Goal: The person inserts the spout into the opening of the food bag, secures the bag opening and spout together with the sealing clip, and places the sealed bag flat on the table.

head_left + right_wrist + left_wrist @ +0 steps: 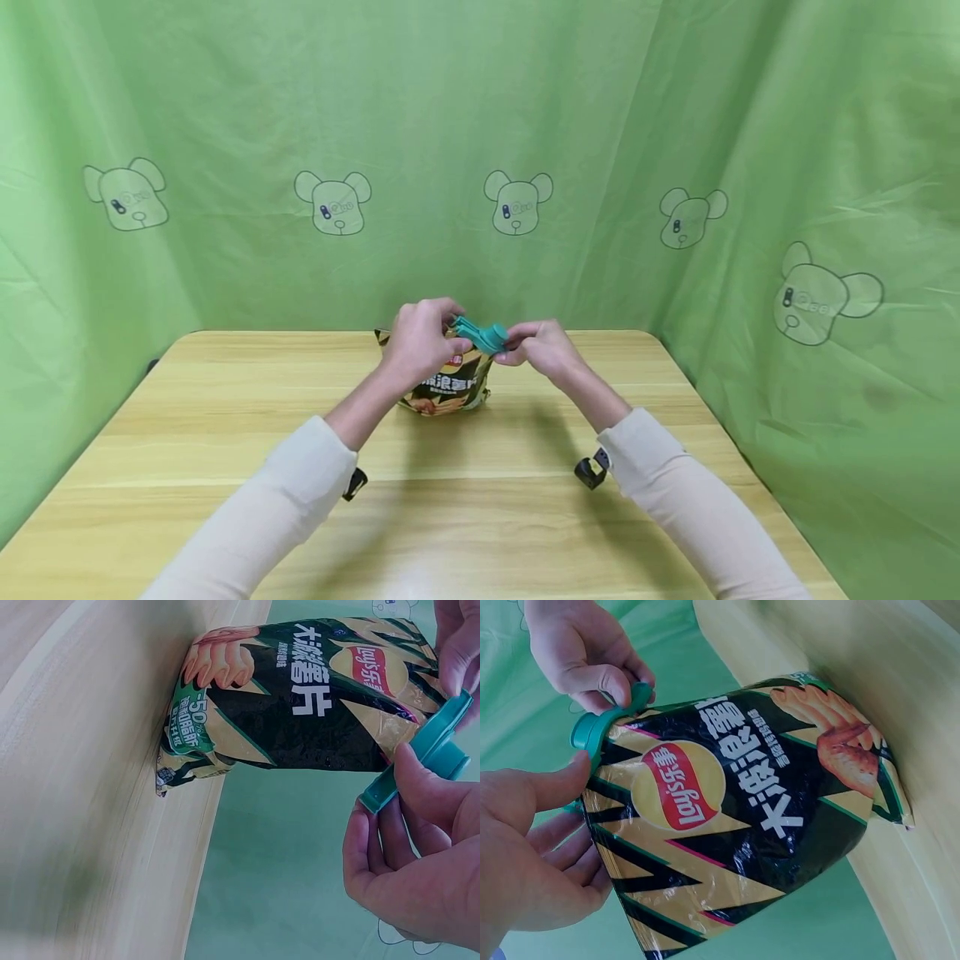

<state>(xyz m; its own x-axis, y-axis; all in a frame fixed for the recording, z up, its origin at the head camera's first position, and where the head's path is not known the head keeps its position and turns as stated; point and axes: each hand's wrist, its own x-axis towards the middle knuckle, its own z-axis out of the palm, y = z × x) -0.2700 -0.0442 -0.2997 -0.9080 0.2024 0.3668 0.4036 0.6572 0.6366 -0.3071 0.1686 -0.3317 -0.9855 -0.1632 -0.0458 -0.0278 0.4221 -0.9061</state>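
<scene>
A black and gold Lay's chip bag [447,385] stands upright on the table, its printed front towards me. Across its top edge lies a teal bag clip [480,335] with a round, cap-like knob. My left hand [422,343] pinches the bag's top edge and the clip's left end; in the left wrist view its thumb [568,782] lies in front while the other fingers go behind the bag. At the clip's other end, my right hand [420,847] pinches it between thumb and fingers. That end sticks out past the bag's side in the right wrist view.
The bag rests on a light wooden table [465,533], towards its far edge. Green curtains [427,108] printed with bear-head outlines hang behind and along both sides. Black wrist straps [591,472] show below the cream sleeves.
</scene>
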